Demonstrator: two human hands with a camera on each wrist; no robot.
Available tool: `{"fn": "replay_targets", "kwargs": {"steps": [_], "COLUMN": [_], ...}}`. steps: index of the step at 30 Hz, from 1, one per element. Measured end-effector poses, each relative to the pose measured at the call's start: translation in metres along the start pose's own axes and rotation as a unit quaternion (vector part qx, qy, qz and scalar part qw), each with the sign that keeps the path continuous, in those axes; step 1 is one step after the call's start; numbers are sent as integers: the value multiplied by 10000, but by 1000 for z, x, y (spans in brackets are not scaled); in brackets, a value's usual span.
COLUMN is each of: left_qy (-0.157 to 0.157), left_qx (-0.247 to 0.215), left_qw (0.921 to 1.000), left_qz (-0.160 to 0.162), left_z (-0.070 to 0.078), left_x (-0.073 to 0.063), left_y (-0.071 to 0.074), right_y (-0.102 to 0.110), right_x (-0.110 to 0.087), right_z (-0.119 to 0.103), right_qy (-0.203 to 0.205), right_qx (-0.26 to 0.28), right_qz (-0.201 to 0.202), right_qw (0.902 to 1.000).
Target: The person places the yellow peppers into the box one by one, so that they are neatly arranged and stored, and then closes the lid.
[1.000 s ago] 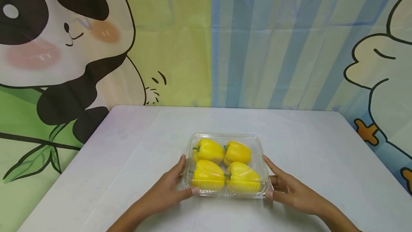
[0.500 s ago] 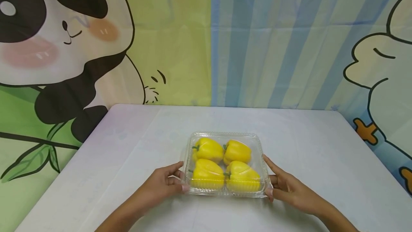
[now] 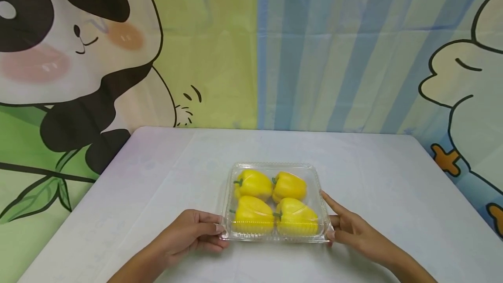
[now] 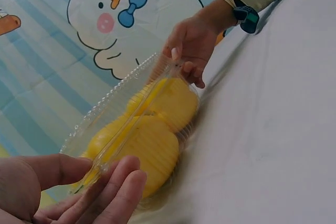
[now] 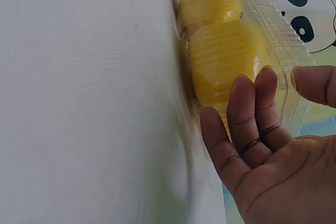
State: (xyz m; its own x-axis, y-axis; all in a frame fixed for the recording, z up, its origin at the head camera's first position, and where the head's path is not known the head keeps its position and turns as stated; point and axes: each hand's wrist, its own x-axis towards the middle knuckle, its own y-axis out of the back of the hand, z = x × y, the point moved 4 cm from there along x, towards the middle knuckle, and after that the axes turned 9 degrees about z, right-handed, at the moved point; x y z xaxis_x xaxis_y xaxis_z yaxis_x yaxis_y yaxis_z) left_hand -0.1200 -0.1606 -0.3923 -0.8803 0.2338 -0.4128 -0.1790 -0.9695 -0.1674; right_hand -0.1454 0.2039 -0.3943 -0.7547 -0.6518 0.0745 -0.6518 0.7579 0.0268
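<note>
A closed, clear plastic clamshell container (image 3: pixel 275 237) sits on the white table in the head view. Through its lid show several yellow bell peppers (image 3: pixel 254 213) with green stems. At the near left corner my left hand (image 3: pixel 188 232) pinches the rim between thumb and fingers; the left wrist view shows this pinch close up, with the container (image 4: pixel 113 98) running away from it. My right hand (image 3: pixel 355 232) holds the near right corner, thumb on the rim and index finger stretched along the side. In the right wrist view, fingers (image 5: pixel 244 103) lie against the container's wall.
The white tabletop (image 3: pixel 188 156) reaches back to a printed cloth backdrop (image 3: pixel 334 47) with a cartoon panda and stripes. On the right wrist sits a dark band with a device (image 4: pixel 247 17), seen in the left wrist view.
My left hand has slid from the container's left side toward me, down to the near left corner, and now pinches the rim there. The right hand and the container have hardly moved.
</note>
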Motion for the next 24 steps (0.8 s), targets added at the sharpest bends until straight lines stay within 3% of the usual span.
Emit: {"fn": "replay_targets", "kwargs": {"steps": [12,18,24], "left_qy": [223,303,226], "left_qx": [-286,-284,-266], "left_qw": [9993,9991,9993], "left_qz": [77,103,159], "left_z": [-2,-3,-3], "left_x": [-5,-4,-5], "left_y": [-3,-4,-5], "right_y": [-1,-2,-2], "right_x": [-1,-3,-4], "right_z": [-3,-1,-1], "right_qy": [-615,-599,-693], "right_qx": [-170,-20,-279], "right_qz": [245,211,275], "right_qw": [9977,9980,9968]}}
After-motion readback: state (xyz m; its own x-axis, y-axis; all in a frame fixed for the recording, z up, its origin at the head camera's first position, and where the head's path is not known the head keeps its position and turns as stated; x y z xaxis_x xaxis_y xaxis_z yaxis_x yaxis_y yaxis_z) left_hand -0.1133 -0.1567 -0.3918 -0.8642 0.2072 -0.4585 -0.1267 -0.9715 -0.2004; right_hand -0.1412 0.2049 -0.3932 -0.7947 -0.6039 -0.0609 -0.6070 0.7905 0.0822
